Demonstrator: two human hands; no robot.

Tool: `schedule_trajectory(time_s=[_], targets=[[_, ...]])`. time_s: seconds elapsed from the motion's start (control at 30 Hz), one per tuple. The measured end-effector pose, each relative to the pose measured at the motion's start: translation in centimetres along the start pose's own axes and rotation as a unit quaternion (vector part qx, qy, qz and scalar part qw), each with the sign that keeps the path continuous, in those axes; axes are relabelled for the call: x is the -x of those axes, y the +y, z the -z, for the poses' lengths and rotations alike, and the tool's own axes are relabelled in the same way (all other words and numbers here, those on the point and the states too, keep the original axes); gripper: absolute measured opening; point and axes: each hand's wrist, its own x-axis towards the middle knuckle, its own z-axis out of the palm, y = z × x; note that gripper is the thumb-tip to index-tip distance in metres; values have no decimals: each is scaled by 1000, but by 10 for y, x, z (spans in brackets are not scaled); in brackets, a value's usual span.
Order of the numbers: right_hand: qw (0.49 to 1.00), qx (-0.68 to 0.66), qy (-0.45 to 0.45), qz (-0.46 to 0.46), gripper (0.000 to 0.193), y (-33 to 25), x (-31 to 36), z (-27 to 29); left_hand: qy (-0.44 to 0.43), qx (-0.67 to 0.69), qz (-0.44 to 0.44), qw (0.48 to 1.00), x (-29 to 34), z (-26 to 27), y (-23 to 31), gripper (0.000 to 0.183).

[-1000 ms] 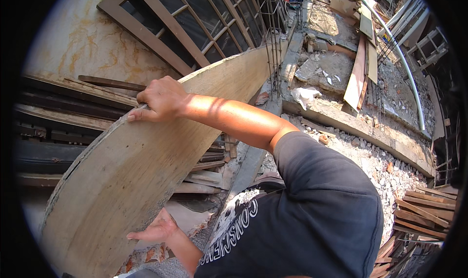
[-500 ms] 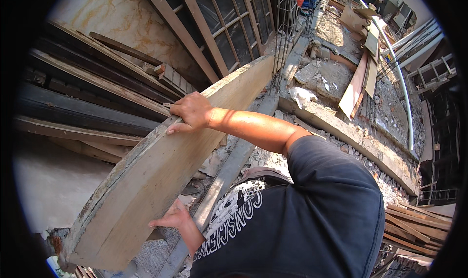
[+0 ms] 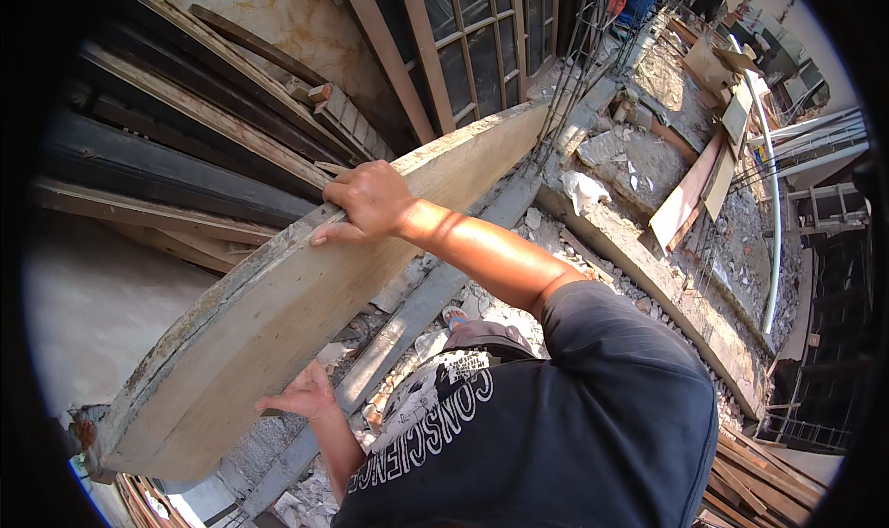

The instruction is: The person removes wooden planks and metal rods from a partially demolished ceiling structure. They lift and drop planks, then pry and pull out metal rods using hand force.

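A long, thick, pale board [image 3: 278,315], which looks like wood with a rough, worn top edge, stands on its side and slants from lower left to the upper middle. Over its top edge lies my right hand [image 3: 372,200], fingers hooked across the far side and thumb pressed on the near face. Lower down, my left hand [image 3: 301,396] is at the bottom edge, palm turned up, thumb by the near face and fingers partly hidden under the board. The board's far end reaches some thin steel rebar [image 3: 565,93].
Dark timber planks [image 3: 176,176] lean behind the board, beside brown-framed windows [image 3: 472,42]. A concrete beam [image 3: 648,282] and rubble [image 3: 602,157] lie to the right, with loose boards [image 3: 690,190] and a white pipe [image 3: 770,213]. Stacked wood strips [image 3: 759,477] lie at lower right.
The view has shifted, and the board lies a little farther along at both ends in the picture. Both hands keep about the same places on it; the left appears farther left.
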Motion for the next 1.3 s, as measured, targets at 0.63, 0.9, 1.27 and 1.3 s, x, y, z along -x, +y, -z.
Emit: schedule_trajectory(time_s=[0.63,0.9,1.27,1.3], targets=[[950,47,-293,-95,67,174,58,42,88,76,43,992,-15,41,-9,114],[949,106,-295,-19,60,184,39,66,20,133,54,989,-22,34,-4,109],[891,-159,-425,-20,39,201,39,10,256,28,-98,961,-14,49,-31,114],[881,-149,-450,-1,42,209,40,5,250,36,-112,961,-16,47,-40,113]])
